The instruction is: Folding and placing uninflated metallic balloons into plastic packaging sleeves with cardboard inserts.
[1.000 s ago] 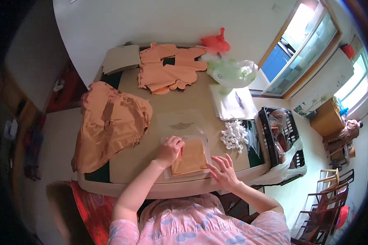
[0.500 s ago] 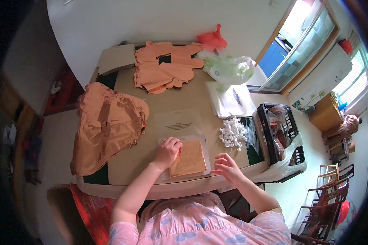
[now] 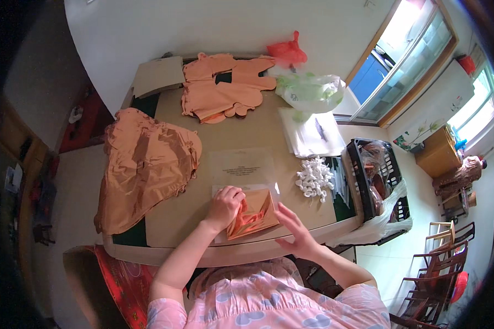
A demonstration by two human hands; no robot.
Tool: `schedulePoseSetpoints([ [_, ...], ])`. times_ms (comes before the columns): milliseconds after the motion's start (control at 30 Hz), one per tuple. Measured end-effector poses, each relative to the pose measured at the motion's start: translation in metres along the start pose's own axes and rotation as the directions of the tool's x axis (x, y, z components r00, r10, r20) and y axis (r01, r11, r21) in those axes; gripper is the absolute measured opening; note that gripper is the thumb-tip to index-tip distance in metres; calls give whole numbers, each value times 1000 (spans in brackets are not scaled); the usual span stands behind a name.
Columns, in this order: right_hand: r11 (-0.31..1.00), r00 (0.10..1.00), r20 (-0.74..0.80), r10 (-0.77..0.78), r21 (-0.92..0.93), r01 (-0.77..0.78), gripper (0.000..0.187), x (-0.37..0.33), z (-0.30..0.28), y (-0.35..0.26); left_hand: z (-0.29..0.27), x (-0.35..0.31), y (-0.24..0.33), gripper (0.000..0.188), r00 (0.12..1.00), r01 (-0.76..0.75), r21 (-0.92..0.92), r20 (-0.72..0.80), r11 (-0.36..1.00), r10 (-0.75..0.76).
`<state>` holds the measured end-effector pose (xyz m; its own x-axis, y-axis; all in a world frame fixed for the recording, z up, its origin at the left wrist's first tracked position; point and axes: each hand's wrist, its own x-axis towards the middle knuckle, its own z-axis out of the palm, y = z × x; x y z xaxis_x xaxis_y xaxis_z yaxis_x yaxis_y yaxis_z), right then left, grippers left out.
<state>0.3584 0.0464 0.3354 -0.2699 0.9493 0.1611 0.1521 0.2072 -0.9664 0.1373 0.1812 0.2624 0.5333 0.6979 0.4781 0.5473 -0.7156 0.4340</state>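
Left grip [image 3: 225, 208] — holding folded foil [image 3: 259, 215]

Daylight from right, glaring window [image 3: 473, 114], sheen on folded foil [image 3: 256, 218], dim left, curved black rim

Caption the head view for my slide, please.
Left hand holds folded copper-coloured foil, right hand open near its right edge, a larger foil sheet lying to the left.

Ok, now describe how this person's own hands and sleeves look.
The left hand and right hand are bare: no gloves, watch or bracelet show. The short sleeves are pink, patterned with rounded grey-blue patches.
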Motion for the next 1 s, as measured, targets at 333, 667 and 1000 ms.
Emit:
schedulePoseSetpoints([
  [333, 644, 983, 132, -129, -743, 184, 47, 19, 3, 16, -17, -8, -31, 14, 803, 427, -683, -16, 593, -596],
  [667, 817, 983, -23, -180, -560, 136, 32, 51, 8, -9, 9, -23, 32, 55, 600, 461, -879, 412, -124, -686],
  [1000, 747, 971, 20, -239, -635, 197, 37, 56, 4, 2, 69, -7, 3, 44, 684, 86, -899, 366, -429, -631],
])
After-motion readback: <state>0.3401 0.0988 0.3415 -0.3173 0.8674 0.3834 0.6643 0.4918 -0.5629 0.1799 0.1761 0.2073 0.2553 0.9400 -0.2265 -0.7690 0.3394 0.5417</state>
